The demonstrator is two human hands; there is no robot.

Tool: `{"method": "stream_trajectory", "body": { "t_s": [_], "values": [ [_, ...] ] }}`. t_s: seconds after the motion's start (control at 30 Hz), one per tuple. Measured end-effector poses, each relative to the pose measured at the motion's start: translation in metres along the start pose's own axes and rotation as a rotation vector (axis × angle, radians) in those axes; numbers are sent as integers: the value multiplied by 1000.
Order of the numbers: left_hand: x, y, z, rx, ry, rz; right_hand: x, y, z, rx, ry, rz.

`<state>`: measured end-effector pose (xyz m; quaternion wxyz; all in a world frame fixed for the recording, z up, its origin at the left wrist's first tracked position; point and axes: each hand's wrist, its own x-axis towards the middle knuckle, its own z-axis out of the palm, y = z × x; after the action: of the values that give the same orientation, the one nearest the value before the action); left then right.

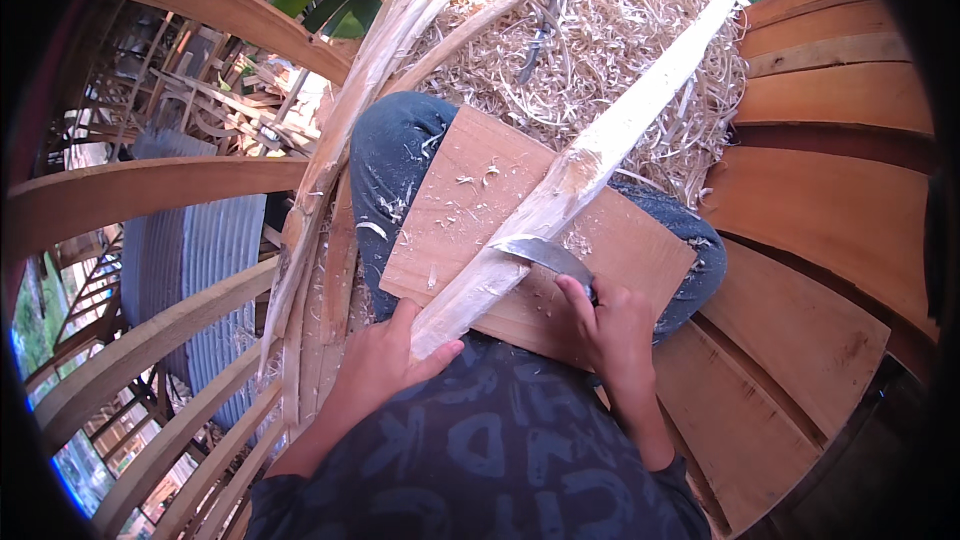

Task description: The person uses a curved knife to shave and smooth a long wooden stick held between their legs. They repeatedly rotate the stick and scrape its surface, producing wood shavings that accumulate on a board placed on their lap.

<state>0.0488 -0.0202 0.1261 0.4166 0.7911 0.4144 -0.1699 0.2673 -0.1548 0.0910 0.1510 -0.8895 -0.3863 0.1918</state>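
A long, pale piece of wood point(600, 145) with its bark stripped runs slantwise from near my body up to the far right. My left hand point(385, 355) grips its near end, thumb on one side. My right hand point(615, 325) is closed around the handle of a knife with a curved blade point(550, 257). The blade rests across the wood, touching it. Beneath the wood a flat brown board point(480, 165) lies over my lap, with a few shavings on it. My fingers hide most of the knife's handle.
A big heap of curly wood shavings point(640, 10) lies beyond my knees, with another dark-bladed knife point(535, 45) on it. Long rough wood strips point(330, 160) stand along my left. Wooden slats point(820, 190) curve round the right, and rails point(160, 180) the left, with corrugated sheets point(215, 290) beyond.
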Motion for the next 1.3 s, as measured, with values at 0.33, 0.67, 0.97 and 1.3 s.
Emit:
{"method": "stream_trajectory", "body": {
  "t_s": [0.33, 0.67, 0.97, 1.3],
  "values": [
    [0, -6, 11, -34, -13, -12, 27, 18, -10, -223, 84, 106],
    [-2, -9, 18, -79, 54, 38, 22, 45, -14, -118, 212, 300],
    [-1, -9, 22, -80, 48, 41, -6, 5, -11, -42, 4, -23],
    [-4, -14, 30, -115, 39, 25, 40, 26, -20, -209, 44, 138]
  ]
}}
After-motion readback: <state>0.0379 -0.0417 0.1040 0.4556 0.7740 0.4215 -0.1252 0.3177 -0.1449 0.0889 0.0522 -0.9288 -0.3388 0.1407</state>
